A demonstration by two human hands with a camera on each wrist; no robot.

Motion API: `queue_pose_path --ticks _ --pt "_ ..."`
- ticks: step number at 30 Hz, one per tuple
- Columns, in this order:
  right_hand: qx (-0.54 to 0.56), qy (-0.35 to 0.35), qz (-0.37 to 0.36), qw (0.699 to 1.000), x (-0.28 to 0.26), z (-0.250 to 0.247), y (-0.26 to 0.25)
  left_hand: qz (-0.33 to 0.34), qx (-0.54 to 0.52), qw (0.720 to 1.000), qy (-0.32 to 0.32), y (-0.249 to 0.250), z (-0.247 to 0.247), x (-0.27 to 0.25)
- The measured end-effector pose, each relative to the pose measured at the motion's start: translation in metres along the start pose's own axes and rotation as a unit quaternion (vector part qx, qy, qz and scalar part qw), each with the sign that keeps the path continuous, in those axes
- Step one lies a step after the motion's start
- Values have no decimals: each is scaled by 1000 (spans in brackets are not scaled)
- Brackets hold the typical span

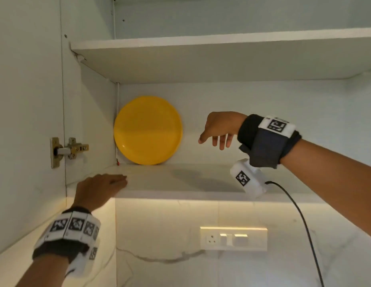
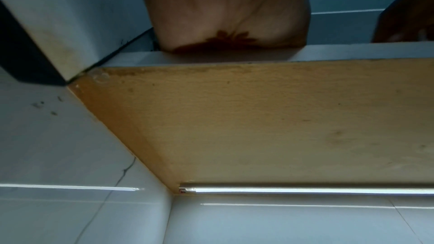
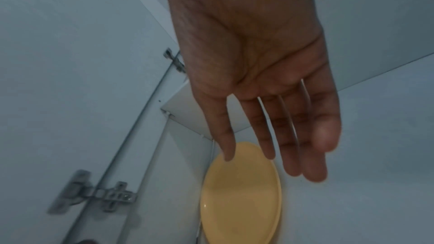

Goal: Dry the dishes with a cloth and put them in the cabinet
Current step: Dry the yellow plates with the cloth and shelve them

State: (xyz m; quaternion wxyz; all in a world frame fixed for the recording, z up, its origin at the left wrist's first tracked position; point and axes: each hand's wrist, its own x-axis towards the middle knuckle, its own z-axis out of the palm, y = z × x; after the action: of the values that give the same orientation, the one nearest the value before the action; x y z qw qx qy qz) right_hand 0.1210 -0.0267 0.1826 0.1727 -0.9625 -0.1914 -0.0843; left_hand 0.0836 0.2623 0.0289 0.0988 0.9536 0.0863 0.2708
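Observation:
A yellow plate (image 1: pixel 148 130) stands on edge on the lower cabinet shelf (image 1: pixel 201 183), leaning against the back wall in the left corner. The right wrist view shows the same plate (image 3: pixel 241 196) below my fingertips. My right hand (image 1: pixel 216 137) hangs in the air to the right of the plate, apart from it, fingers straight and relaxed, holding nothing. My left hand (image 1: pixel 105 183) lies palm down on the shelf's front left edge, fingers flat. In the left wrist view only the heel of the left hand (image 2: pixel 225 16) shows above the shelf's underside. No cloth is in view.
The upper shelf (image 1: pixel 221 54) hangs above. The open door's hinge (image 1: pixel 70 150) sits at the left wall. A lit strip runs under the cabinet, with a wall socket panel (image 1: pixel 233 239) below. A black cable (image 1: pixel 300 224) trails from my right wrist.

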Motion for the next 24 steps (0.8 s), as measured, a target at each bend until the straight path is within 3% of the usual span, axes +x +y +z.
queue_pose_path --ticks 3,7,9,11,15,20,24 --pt "20 0 1 1000 -59 17 21 20 -126 990 65 9 5 -14" --pt "86 -24 24 996 -133 65 51 122 -260 930 228 37 30 -66" --pt "140 -46 42 988 -162 99 69 173 -285 907 256 55 48 -103" --pt "168 -73 68 981 -186 144 91 167 -336 902 216 72 71 -141" --pt "193 -116 138 965 -231 254 145 119 -395 911 30 97 138 -222" --pt "152 -187 239 941 -285 379 217 59 -332 919 -204 104 237 -319" --pt "70 -269 267 923 -327 445 266 -34 -245 910 -332 92 299 -382"
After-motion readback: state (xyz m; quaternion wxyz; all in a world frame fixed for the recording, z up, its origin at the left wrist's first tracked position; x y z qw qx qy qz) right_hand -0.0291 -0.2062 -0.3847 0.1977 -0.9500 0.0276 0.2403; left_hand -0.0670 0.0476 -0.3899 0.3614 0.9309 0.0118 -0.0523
